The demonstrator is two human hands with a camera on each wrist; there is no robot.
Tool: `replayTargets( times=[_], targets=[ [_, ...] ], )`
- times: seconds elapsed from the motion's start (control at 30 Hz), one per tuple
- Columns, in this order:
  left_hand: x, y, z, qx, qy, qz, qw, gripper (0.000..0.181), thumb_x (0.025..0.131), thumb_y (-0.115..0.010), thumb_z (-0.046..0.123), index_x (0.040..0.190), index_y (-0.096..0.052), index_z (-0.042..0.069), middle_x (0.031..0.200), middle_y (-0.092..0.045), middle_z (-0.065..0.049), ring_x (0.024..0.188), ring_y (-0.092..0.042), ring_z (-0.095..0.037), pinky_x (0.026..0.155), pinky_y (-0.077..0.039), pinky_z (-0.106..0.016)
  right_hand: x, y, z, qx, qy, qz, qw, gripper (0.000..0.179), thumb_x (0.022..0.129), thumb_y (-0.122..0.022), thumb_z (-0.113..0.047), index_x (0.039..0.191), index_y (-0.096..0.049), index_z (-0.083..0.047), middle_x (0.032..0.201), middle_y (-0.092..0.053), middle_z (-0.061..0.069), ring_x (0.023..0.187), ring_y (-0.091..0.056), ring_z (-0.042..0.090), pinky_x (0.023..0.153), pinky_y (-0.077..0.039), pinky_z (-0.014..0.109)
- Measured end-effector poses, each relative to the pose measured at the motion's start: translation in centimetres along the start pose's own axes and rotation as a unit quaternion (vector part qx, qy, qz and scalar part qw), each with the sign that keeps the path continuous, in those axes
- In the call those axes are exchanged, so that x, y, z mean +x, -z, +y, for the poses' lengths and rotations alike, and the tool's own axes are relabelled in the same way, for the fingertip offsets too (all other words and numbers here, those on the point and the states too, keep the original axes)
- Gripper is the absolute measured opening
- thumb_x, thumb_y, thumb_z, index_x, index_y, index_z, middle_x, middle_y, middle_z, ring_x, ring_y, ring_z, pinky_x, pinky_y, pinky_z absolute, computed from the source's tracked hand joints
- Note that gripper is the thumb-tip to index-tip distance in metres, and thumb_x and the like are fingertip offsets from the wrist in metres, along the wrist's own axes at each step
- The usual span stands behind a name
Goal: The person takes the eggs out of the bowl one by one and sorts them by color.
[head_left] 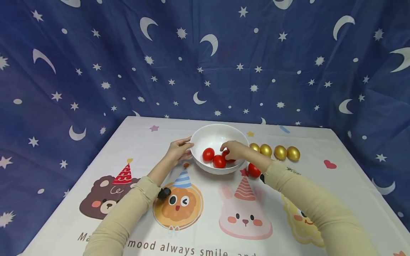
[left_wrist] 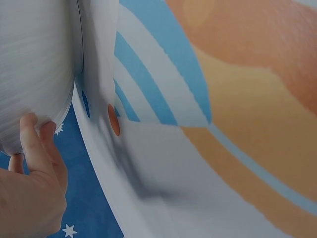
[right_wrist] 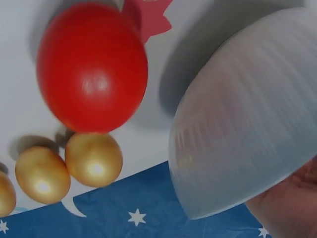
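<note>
One red egg (head_left: 225, 154) sits under our right hand (head_left: 235, 149), fingers curled round it, inside the bowl (head_left: 208, 138) our left hand (head_left: 178, 150) grips near the table's (head_left: 144, 142) far edge.

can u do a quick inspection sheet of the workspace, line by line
Surface: white tablecloth with cartoon prints and lettering.
Job's things: white bowl holding three red eggs; a fourth red egg on the cloth, right of it.
Clutter: four gold eggs in a row, right of the bowl.
Hands: left hand touches the bowl's left side; right hand over one egg inside, grip unclear.
Cables: nothing seen.
Surroundings: blue backdrop with moons and stars.
</note>
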State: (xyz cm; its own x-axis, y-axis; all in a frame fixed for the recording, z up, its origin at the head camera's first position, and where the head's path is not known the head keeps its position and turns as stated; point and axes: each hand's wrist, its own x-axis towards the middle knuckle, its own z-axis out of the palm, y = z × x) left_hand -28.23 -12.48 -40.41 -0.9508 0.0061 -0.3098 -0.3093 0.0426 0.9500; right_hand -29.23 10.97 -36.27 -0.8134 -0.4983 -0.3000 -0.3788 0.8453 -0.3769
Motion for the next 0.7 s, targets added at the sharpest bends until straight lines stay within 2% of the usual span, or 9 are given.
replayTargets(
  times=[0.17,0.27,0.53,0.7],
  targets=[
    [0.06,-0.05,0.03,-0.001,0.003,0.002,1.0,0.048,0.091,-0.063,0.016,0.137,-0.051,0.016,0.13,-0.053,-0.016,0.067,-0.065,-0.007,0.07,-0.061,-0.022,0.23,-0.51,-0.03,-0.013,-0.013,0.006,0.9998,0.033,0.084,-0.06,-0.001,0.117,-0.059,-0.003,0.108,-0.064,0.013,0.095,-0.054,0.024,0.092,-0.053,0.032],
    [0.09,-0.08,0.1,-0.002,0.001,0.002,1.0,0.048,0.091,-0.063,0.016,0.137,-0.051,0.016,0.131,-0.054,-0.016,0.068,-0.066,-0.008,0.069,-0.061,-0.021,0.28,-0.66,0.0,-0.011,-0.025,0.015,0.9995,0.032,0.084,-0.06,-0.001,0.115,-0.058,-0.004,0.105,-0.064,0.012,0.092,-0.054,0.023,0.086,-0.054,0.029],
    [-0.17,-0.19,0.0,-0.005,0.005,0.005,1.0,0.047,0.091,-0.063,0.017,0.136,-0.051,0.016,0.13,-0.054,-0.016,0.067,-0.066,-0.009,0.066,-0.061,-0.02,-0.13,-0.74,-0.01,-0.025,-0.025,0.022,0.9991,0.03,0.083,-0.062,-0.001,0.112,-0.059,-0.005,0.104,-0.064,0.012,0.091,-0.054,0.023,0.083,-0.055,0.028],
    [-0.42,-0.14,0.34,-0.002,0.005,0.004,1.0,0.047,0.09,-0.063,0.017,0.136,-0.051,0.016,0.13,-0.053,-0.015,0.08,-0.069,-0.017,0.067,-0.061,-0.02,-0.34,-0.56,0.19,-0.023,-0.025,0.03,0.999,0.03,0.084,-0.063,-0.001,0.113,-0.058,-0.005,0.105,-0.064,0.012,0.093,-0.054,0.024,0.088,-0.055,0.031]
  ],
)
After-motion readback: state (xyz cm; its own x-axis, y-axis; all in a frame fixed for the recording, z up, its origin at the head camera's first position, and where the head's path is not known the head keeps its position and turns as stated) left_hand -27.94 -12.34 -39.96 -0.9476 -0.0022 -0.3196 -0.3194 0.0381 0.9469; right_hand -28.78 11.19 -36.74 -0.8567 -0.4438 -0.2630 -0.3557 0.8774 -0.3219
